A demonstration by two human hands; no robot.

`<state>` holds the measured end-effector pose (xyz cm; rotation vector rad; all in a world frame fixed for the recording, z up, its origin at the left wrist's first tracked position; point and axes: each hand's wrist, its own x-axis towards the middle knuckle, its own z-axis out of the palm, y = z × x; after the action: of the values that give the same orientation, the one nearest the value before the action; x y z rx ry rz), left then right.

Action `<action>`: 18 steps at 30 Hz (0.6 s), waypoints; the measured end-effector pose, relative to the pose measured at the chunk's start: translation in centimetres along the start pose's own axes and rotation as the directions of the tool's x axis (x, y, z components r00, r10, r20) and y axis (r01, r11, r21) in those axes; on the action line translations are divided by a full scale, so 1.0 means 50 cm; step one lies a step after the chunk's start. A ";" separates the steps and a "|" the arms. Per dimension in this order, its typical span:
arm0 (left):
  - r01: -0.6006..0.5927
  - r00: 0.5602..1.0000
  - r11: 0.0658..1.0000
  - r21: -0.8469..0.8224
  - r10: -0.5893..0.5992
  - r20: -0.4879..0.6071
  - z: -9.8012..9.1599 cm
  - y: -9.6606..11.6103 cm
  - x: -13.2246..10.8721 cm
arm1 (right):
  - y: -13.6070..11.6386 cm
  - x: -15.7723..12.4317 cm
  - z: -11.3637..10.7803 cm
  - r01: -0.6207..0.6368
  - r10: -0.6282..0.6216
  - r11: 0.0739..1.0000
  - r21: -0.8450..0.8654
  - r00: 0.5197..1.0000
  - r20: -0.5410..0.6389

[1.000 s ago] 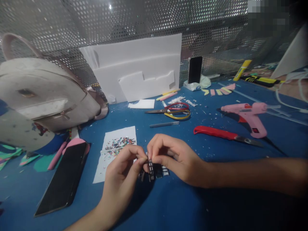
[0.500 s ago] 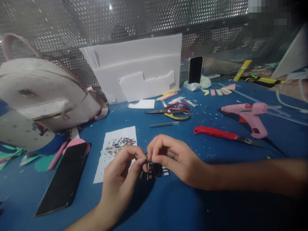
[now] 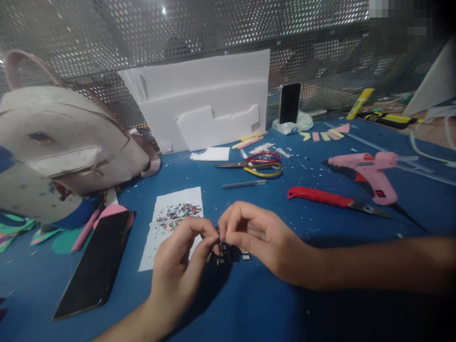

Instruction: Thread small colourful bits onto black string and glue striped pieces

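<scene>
My left hand (image 3: 183,256) and my right hand (image 3: 261,237) meet at the lower middle of the view, thumbs and forefingers pinched with the tips almost touching. Just below the fingertips shows a small black piece with white rectangles (image 3: 233,254); its upper part is hidden by my fingers. Whatever lies inside each pinch is too small to make out. Behind my left hand is a white paper sheet (image 3: 146,254) bearing many colourful shiny flakes (image 3: 178,213).
Beyond my hands are a thin pen (image 3: 244,184) and scissors (image 3: 263,166). A red knife (image 3: 320,195) and pink glue gun (image 3: 370,166) lie right. A black phone (image 3: 92,266), cup (image 3: 39,190) and white backpack (image 3: 60,128) are left. A white board (image 3: 206,90) stands behind.
Both hands keep nearly the same pinched pose. The black-and-white piece below the fingertips shows slightly less of its white rectangles than before.
</scene>
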<state>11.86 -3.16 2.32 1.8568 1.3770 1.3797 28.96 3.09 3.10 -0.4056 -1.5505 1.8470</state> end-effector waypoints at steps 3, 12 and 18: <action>-0.006 1.000 1.000 -0.001 0.006 0.000 0.000 0.002 0.000 | 0.001 0.000 0.000 0.002 -0.002 1.000 -0.001 1.000 -0.004; 0.014 1.000 1.000 -0.019 -0.014 0.028 -0.005 0.000 -0.005 | 0.005 0.001 -0.002 0.038 -0.037 0.998 -0.048 0.999 0.007; 0.024 0.999 0.999 -0.030 -0.024 0.028 -0.003 -0.001 -0.004 | 0.004 -0.001 -0.001 0.038 -0.037 0.998 -0.058 0.999 0.008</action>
<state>11.70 -3.37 2.26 1.8274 1.3528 1.3506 28.98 3.08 2.91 -0.3943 -1.6093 1.7798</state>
